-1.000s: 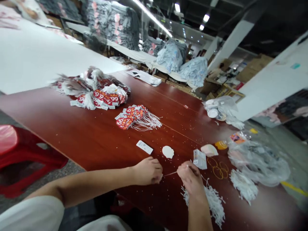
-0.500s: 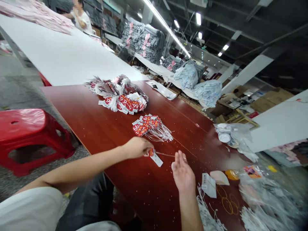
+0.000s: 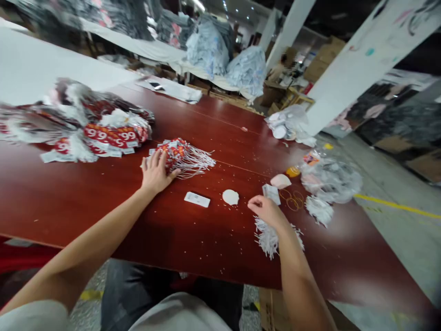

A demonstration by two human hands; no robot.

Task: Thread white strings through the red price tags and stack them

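Observation:
My left hand [image 3: 155,172] rests with spread fingers on the near edge of a small pile of red price tags with white strings [image 3: 182,155] on the dark red table [image 3: 103,202]. My right hand [image 3: 265,209] hovers with fingers loosely curled over a heap of white strings [image 3: 267,236], close to a small white tag [image 3: 271,193]; whether it pinches a string I cannot tell. Between the hands lie a white label [image 3: 197,199] and a white disc [image 3: 230,196].
A larger blurred heap of red tags [image 3: 86,126] lies at the left. Rubber bands [image 3: 292,200], clear plastic bags [image 3: 330,179] and more white strings [image 3: 319,209] sit at the right. Bagged round pieces [image 3: 289,124] lie farther back. Stacked garments and a person stand beyond.
My left hand carried a strung red tag away from the near edge and set it on the small tag pile. My right hand drew back toward the string heap. The view swung left.

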